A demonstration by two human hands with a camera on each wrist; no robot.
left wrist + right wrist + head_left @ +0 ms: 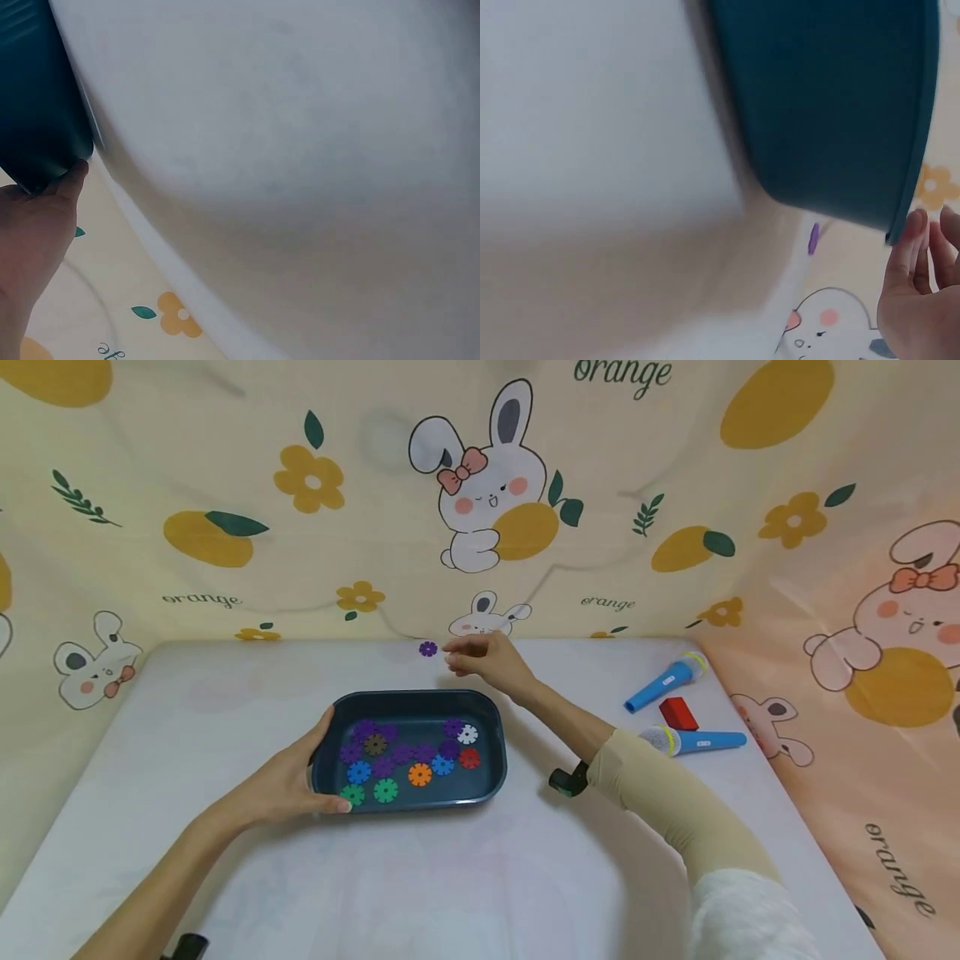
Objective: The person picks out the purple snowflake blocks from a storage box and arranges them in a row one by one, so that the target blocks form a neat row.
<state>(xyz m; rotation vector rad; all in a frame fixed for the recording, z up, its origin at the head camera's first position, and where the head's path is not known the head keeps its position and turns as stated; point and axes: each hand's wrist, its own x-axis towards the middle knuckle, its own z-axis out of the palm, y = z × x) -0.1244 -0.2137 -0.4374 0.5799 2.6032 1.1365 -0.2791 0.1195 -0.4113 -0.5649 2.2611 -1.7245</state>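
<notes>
A dark teal tray (408, 804) is gripped at its left end by my left hand (296, 772), the thumb over its near rim. Inside it lie several notched plastic discs: purple ones, green ones, blue ones, an orange disc (420, 774), a red disc (469, 758), a white disc (467, 734) and a brown disc (375, 744). Beyond the tray, at the table's back edge, my right hand (491, 664) reaches toward a lone purple disc (428, 648), fingertips just to its right and holding nothing. In the right wrist view, the purple disc (814, 238) stands apart from the fingers (901, 259).
On the table's right side lie two blue toy microphones, the farther microphone (663, 685) and the nearer microphone (708, 741), with a red block (678, 713) between them. A printed cloth backdrop (360, 543) rises behind the white table (420, 885).
</notes>
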